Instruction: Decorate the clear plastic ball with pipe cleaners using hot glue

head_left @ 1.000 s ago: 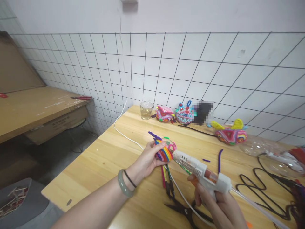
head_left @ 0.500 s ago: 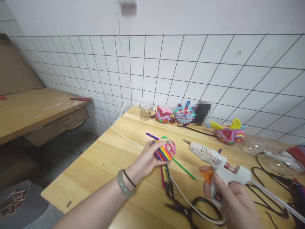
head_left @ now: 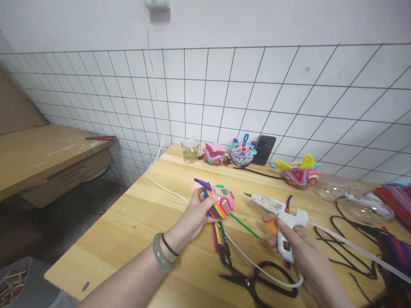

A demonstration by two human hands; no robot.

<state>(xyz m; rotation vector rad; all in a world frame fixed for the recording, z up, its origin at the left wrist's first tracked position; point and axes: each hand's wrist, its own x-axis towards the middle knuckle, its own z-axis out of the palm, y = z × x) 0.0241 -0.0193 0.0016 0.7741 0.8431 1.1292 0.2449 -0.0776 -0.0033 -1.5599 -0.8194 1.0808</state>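
Observation:
My left hand (head_left: pixel 199 211) is closed around a clear plastic ball (head_left: pixel 224 197) partly covered in rainbow pipe cleaner stripes, with a pink curl on its front and a purple twisted piece sticking out at the top left. My right hand (head_left: pixel 297 246) grips a white hot glue gun (head_left: pixel 282 214) by its handle, fingers at the orange trigger. Its nozzle points left toward the ball, with a gap between them. A long clear glue stick (head_left: pixel 356 244) runs out of the gun's back. Below lie black-handled scissors (head_left: pixel 250 282), pens (head_left: pixel 221 246) and a green pipe cleaner (head_left: pixel 245 226).
Along the wall stand a glass of liquid (head_left: pixel 190 152), decorated balls (head_left: pixel 243 153) and a phone (head_left: pixel 266 149). Clear plastic balls (head_left: pixel 334 188), a black cable (head_left: pixel 346 265) and pipe cleaner bundles (head_left: pixel 393 205) lie right. A white cord (head_left: pixel 167 189) crosses the table. A bin (head_left: pixel 28 282) stands lower left.
The glue gun has turned to lie more level, its nozzle slightly lower in view. The left hand still holds the ball, tilted slightly. The whole view has shifted a little.

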